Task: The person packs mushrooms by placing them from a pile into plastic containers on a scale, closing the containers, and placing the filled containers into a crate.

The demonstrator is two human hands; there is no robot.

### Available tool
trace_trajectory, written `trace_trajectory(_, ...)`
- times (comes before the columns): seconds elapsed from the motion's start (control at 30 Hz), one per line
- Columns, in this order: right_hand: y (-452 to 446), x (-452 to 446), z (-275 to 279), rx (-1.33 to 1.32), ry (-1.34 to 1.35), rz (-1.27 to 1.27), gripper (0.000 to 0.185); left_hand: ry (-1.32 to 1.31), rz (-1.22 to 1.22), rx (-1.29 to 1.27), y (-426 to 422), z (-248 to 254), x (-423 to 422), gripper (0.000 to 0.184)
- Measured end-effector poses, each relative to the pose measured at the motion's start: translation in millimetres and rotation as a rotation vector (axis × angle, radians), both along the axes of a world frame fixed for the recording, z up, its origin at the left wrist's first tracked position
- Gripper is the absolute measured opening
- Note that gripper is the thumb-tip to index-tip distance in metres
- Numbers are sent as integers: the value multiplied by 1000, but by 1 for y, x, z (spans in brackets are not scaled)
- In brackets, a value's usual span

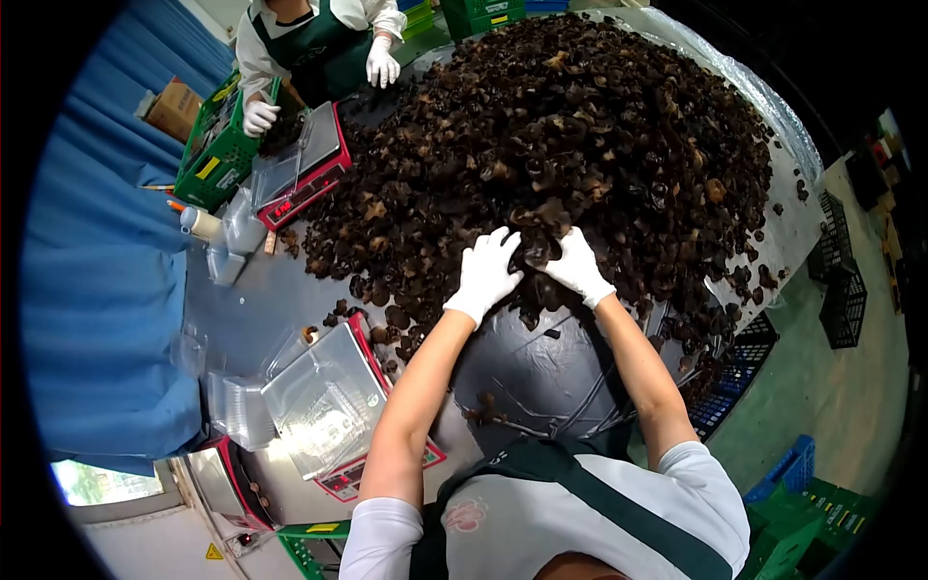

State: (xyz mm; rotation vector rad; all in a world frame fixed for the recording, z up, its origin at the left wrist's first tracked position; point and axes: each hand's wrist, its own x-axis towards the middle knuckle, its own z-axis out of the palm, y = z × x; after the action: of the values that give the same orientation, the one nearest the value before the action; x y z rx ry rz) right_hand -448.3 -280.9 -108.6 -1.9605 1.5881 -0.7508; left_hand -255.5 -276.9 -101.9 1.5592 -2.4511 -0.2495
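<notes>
A large heap of dark brown, curled pieces, like dried fungus (580,126), covers much of the table. At the heap's near edge, my left hand (487,275), in a white glove, lies on the pieces with its fingers spread. Facing it, my right hand (577,268), also gloved in white, has its fingers bent around some dark pieces. Between the two hands sits a small clump of pieces (539,242). Just below them a dark plastic sheet (541,358) shows bare.
Red-framed scales stand at left, one (304,164) near a co-worker's gloved hands (383,64), another (333,401) beside my left forearm. Clear plastic boxes (237,406) lie at the table's left. A green crate (217,155) is at upper left; black crates (739,372) stand at right.
</notes>
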Motion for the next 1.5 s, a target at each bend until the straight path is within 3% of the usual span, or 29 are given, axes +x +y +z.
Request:
trace_trajectory(0.1, 27, 9, -5, -254, 62, 132, 63, -22, 60, -24, 47, -9, 15, 60)
trace_trajectory(0.17, 51, 16, 24, 48, 89, 285, 65, -26, 69, -129, 77, -19, 28, 59)
trace_trajectory(0.2, 62, 18, 21, 56, 46, 319, 67, -49, 73, -130, 90, -15, 34, 58)
trace_trajectory(0.27, 76, 13, 20, 108, -39, 372, 72, -79, 119, 54, 112, -9, 44, 62)
trace_trajectory(0.37, 83, -6, 51, 273, -380, 129, 58, -113, 226, 202, 134, 15, 56, 69)
trace_trajectory(0.43, 73, -35, 20, -143, -15, -29, 52, 4, 282, 193, 135, 22, 65, 66)
trace_trajectory(0.5, 69, -47, 7, -272, 182, -240, 51, 158, 311, 56, 130, 22, 63, 62)
trace_trajectory(0.57, 71, -50, -13, -236, 291, -281, 57, 249, 243, -95, 120, 16, 54, 63)
trace_trajectory(0.63, 82, -40, -24, -94, 367, -206, 61, 230, 174, -15, 119, 6, 39, 71)
trace_trajectory(0.7, 107, -20, -24, -142, 428, -134, 59, 91, 121, 79, 134, -5, 28, 74)
trace_trajectory(0.87, 184, 16, -27, -163, 218, 102, 51, 107, -4, 81, 198, -24, 26, 48)
trace_trajectory(0.97, 222, 25, -20, -159, 236, 225, 49, 99, -21, 122, 233, -15, 36, 45)
trace_trajectory(1.1, 239, 21, -11, -159, 62, 457, 41, 139, -15, 95, 260, -16, 54, 41)
trace_trajectory(1.2, 205, 11, -10, -212, -115, 325, 36, 378, 46, -37, 251, -16, 62, 39)
trace_trajectory(1.3, 142, 10, -5, -193, -203, 61, 40, 481, 247, -54, 225, -16, 58, 48)
trace_trajectory(1.37, 103, 13, -10, -233, 15, -66, 47, 390, 287, -101, 201, -11, 53, 62)
trace_trajectory(1.4, 95, 15, -16, -237, 11, -66, 47, 297, 314, -5, 194, -13, 50, 74)
trace_trajectory(1.43, 89, 18, -23, -212, 178, -16, 51, 237, 342, 88, 187, -15, 44, 81)
trace_trajectory(1.47, 86, 19, -31, -183, 344, 33, 56, 154, 323, 151, 184, -16, 38, 82)
trace_trajectory(1.5, 94, 22, -25, -128, 349, 148, 54, 70, 305, 215, 183, -17, 36, 83)
